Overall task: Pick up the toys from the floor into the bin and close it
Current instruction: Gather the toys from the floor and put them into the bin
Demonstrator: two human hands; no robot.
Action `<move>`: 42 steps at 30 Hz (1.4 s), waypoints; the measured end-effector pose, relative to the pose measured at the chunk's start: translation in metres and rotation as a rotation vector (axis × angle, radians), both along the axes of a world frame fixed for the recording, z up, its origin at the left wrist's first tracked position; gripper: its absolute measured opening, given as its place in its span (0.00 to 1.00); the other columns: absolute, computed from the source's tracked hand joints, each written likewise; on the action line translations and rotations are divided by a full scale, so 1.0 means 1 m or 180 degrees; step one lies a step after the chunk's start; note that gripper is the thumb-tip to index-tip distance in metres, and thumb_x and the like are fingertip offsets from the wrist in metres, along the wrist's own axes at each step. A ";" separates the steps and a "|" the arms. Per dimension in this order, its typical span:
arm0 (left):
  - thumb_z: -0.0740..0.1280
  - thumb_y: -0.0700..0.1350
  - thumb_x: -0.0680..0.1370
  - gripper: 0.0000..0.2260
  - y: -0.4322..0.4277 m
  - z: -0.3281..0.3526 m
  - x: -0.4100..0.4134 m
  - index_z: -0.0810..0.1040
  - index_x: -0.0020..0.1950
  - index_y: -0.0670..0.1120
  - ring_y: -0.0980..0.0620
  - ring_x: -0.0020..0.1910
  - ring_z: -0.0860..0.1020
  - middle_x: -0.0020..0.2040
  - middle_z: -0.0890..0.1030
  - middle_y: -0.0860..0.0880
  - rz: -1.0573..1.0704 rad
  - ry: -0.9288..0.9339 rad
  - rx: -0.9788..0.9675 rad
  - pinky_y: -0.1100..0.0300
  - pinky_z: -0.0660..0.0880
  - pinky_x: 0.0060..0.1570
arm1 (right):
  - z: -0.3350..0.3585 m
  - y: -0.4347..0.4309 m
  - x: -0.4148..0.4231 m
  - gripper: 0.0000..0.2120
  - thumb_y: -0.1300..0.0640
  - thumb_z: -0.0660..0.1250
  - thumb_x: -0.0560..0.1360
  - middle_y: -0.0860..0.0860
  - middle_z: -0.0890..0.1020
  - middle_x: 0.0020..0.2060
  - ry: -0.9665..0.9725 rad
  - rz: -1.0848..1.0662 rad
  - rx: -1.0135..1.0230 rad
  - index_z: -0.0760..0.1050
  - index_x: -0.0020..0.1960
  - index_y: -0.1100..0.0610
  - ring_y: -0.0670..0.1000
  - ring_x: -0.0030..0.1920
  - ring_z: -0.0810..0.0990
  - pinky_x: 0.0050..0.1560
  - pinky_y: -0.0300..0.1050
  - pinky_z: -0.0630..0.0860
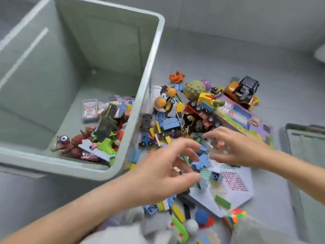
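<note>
Many toys (193, 110) are heaped at frame centre, beside the bin (52, 162) at upper left; left hand (163, 166) and right hand (237, 147) are spread wide, empty, above them; gathering is in hand, and a two-handed scoop is called for next

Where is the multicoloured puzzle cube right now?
Head view, lower right: the multicoloured puzzle cube lies at the near corner of the white perforated board, just right of the blue foam ball.
</note>
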State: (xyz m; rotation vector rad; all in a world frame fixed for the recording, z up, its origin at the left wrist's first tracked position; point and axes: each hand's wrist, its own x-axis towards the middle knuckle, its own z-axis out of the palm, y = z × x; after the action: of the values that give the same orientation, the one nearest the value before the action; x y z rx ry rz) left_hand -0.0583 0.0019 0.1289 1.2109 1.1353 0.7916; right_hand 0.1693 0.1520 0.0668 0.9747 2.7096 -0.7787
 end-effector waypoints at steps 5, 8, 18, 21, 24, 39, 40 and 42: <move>0.67 0.52 0.76 0.28 0.007 -0.129 0.031 0.60 0.73 0.53 0.51 0.67 0.68 0.70 0.66 0.50 -0.1029 0.2389 0.0371 0.54 0.69 0.64 | -0.079 -0.055 0.072 0.34 0.41 0.70 0.68 0.49 0.68 0.60 -0.0680 -0.0176 -0.0658 0.62 0.70 0.44 0.49 0.57 0.72 0.52 0.42 0.70; 0.72 0.57 0.69 0.37 -0.020 -0.182 0.019 0.58 0.73 0.54 0.40 0.70 0.64 0.74 0.61 0.43 -0.2262 0.3486 0.1045 0.45 0.75 0.54 | -0.111 -0.092 0.106 0.41 0.35 0.69 0.62 0.51 0.66 0.60 -0.1273 0.0241 -0.0427 0.59 0.71 0.41 0.54 0.60 0.69 0.49 0.45 0.71; 0.56 0.61 0.77 0.18 -0.109 -0.264 0.058 0.69 0.67 0.63 0.40 0.64 0.75 0.68 0.72 0.51 -0.3608 0.3530 0.2309 0.36 0.75 0.53 | -0.186 -0.177 0.147 0.28 0.60 0.59 0.73 0.59 0.73 0.55 -0.0232 0.0924 0.1583 0.66 0.68 0.36 0.60 0.49 0.76 0.38 0.51 0.73; 0.54 0.71 0.73 0.22 -0.090 -0.265 0.065 0.70 0.63 0.65 0.50 0.54 0.81 0.59 0.81 0.55 -0.3178 0.3782 0.1290 0.47 0.80 0.45 | -0.195 -0.176 0.144 0.28 0.58 0.63 0.72 0.58 0.73 0.55 -0.0075 0.1198 0.1794 0.66 0.67 0.35 0.60 0.49 0.74 0.35 0.49 0.72; 0.68 0.54 0.68 0.23 -0.072 -0.257 0.057 0.68 0.62 0.62 0.42 0.57 0.79 0.61 0.79 0.47 -0.3566 0.3635 0.2037 0.44 0.79 0.44 | -0.193 -0.162 0.158 0.32 0.61 0.66 0.67 0.58 0.72 0.53 0.0011 0.1477 0.1749 0.65 0.67 0.39 0.57 0.44 0.77 0.35 0.48 0.73; 0.66 0.38 0.67 0.25 -0.054 -0.246 0.027 0.69 0.63 0.53 0.45 0.52 0.75 0.57 0.76 0.44 -0.2089 0.3160 0.2052 0.57 0.77 0.33 | -0.195 -0.200 0.117 0.02 0.53 0.64 0.74 0.50 0.73 0.39 0.0352 0.0918 0.1285 0.70 0.46 0.48 0.53 0.29 0.73 0.28 0.44 0.69; 0.68 0.38 0.67 0.27 -0.052 -0.244 0.025 0.69 0.64 0.52 0.44 0.54 0.74 0.58 0.75 0.43 -0.1887 0.3059 0.1942 0.56 0.78 0.34 | -0.190 -0.193 0.114 0.02 0.53 0.60 0.77 0.51 0.71 0.40 0.0407 0.0708 0.1226 0.70 0.46 0.49 0.53 0.29 0.74 0.27 0.43 0.69; 0.70 0.41 0.69 0.25 -0.048 -0.236 0.024 0.69 0.64 0.52 0.45 0.56 0.72 0.59 0.73 0.43 -0.1445 0.2863 0.1761 0.55 0.79 0.36 | -0.173 -0.176 0.109 0.05 0.52 0.59 0.74 0.52 0.68 0.42 0.0403 0.0547 0.0901 0.70 0.48 0.51 0.54 0.30 0.74 0.26 0.42 0.70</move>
State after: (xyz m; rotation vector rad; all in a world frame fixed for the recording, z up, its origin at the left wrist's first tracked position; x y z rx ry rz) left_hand -0.0344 -0.0458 -0.1074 2.3284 1.2829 0.1725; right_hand 0.2781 -0.0235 -0.1066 0.7492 3.0235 -0.4480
